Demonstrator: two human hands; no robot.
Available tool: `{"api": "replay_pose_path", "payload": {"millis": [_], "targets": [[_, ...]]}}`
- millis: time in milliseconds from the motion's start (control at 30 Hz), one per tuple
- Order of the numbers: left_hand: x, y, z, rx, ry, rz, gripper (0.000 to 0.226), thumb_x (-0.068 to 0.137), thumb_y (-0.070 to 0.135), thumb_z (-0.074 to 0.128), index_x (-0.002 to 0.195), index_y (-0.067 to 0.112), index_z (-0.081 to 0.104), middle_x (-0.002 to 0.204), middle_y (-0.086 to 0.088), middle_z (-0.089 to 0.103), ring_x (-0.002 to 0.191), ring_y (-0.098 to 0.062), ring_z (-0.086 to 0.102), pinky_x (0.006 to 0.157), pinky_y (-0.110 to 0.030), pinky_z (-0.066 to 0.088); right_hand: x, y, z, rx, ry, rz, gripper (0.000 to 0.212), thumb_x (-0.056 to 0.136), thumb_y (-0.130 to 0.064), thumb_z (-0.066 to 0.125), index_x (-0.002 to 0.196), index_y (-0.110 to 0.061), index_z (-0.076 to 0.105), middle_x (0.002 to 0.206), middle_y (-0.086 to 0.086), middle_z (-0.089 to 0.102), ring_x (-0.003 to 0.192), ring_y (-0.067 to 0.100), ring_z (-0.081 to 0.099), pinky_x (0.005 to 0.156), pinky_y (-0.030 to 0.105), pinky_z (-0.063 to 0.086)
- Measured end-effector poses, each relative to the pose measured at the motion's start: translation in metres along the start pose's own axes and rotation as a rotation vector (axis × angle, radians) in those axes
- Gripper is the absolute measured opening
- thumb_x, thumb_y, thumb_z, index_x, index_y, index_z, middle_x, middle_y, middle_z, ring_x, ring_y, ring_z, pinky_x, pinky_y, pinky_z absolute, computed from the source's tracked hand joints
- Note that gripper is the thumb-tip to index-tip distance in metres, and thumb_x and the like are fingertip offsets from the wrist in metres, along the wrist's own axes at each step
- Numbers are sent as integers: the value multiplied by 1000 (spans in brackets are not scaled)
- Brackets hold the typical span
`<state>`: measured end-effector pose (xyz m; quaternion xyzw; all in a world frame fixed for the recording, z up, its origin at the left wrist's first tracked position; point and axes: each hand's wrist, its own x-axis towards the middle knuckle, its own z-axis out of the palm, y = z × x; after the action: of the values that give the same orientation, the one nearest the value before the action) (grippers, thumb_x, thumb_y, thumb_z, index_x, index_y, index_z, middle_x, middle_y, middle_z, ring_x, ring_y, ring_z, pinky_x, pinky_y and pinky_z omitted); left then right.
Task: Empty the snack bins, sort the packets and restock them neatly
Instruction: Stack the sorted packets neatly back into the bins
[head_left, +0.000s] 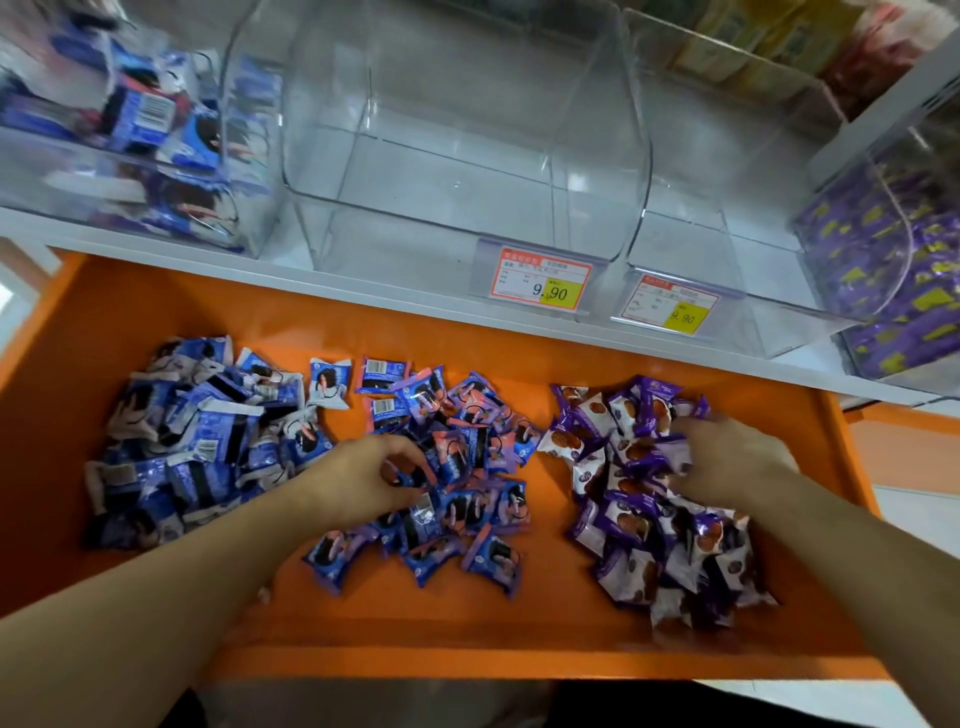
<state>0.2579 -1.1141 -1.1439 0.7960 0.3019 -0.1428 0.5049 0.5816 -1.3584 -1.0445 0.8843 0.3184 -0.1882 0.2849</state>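
Note:
Three heaps of small packets lie on the orange shelf (395, 322). Blue-and-white packets (192, 441) are piled at the left. Blue-and-pink packets (462, 457) fill the middle, where my left hand (369, 475) curls its fingers around one of them. Purple-and-white packets (649, 499) sit at the right, and my right hand (727, 457) grips into the top of that heap. Above stand two clear empty bins, the middle bin (457, 171) and the right bin (727, 218).
A clear bin (135, 130) at upper left holds blue packets. A bin (883, 260) at the far right is full of purple packets. Price labels (540, 286) hang on the empty bins' fronts. Bare orange surface lies along the front and back of the shelf.

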Motion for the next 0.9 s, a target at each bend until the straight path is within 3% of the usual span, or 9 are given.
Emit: {"api": "replay_pose_path", "payload": {"millis": [67,167,333,433,533,633,767,833,900], "targets": [[1,-3,-1,-18,-6,-2,35,84,46,82,115,49,64,120,22,63,112,-5,61,98,-36,57,1,0,4,-13,13,26,76,81,-56,76,147,-38,42,142,5,49,114,28,65,83,46,63],[3,-9,-4,4,-26,-25,40,84,44,83,118,48,63,125,17,63,118,-9,60,102,-35,55,6,-42,14,173,-7,-206,69,85,-42,76,147,-34,48,143,4,51,120,24,60,93,40,58],[6,-22,-13,284,-218,-114,83,86,36,83,156,34,39,158,8,35,143,-18,43,111,-32,44,11,-135,50,483,-305,-451,86,86,-38,84,158,-34,38,154,1,48,130,23,57,99,32,51],[11,-40,-8,364,-315,-188,104,84,31,84,161,44,17,168,9,4,150,-24,31,109,-41,49,19,-165,76,561,-419,-340,107,85,-36,85,165,-37,14,142,12,52,104,29,70,80,38,65],[20,-37,0,309,-351,-244,101,91,20,76,162,45,8,168,6,-4,148,-34,27,98,-45,57,23,-178,91,694,-456,-224,107,82,-23,85,163,-39,18,142,11,48,94,29,71,66,37,65],[32,-33,9,166,-325,-259,103,88,16,80,158,50,13,167,1,1,134,-34,45,85,-44,62,23,-177,85,902,-474,-228,90,84,-9,80,159,-30,33,147,9,50,93,24,71,70,42,65],[41,-38,18,29,-323,-217,101,86,14,82,158,48,21,164,-1,21,104,-23,67,70,-37,64,22,-161,69,979,-547,-298,82,90,6,72,158,-26,39,153,6,46,88,11,61,60,19,54],[41,-39,15,-5,-271,-160,90,88,8,79,157,40,30,156,2,35,110,-21,67,73,-32,63,26,-153,62,919,-535,-312,80,91,8,70,155,-33,45,147,-1,48,112,24,64,73,29,62],[40,-41,2,19,-157,-113,78,87,12,82,151,33,43,145,6,50,120,-16,61,82,-20,57,33,-146,54,834,-443,-294,67,92,5,66,143,-37,56,136,-8,52,111,31,69,69,41,67]]}}
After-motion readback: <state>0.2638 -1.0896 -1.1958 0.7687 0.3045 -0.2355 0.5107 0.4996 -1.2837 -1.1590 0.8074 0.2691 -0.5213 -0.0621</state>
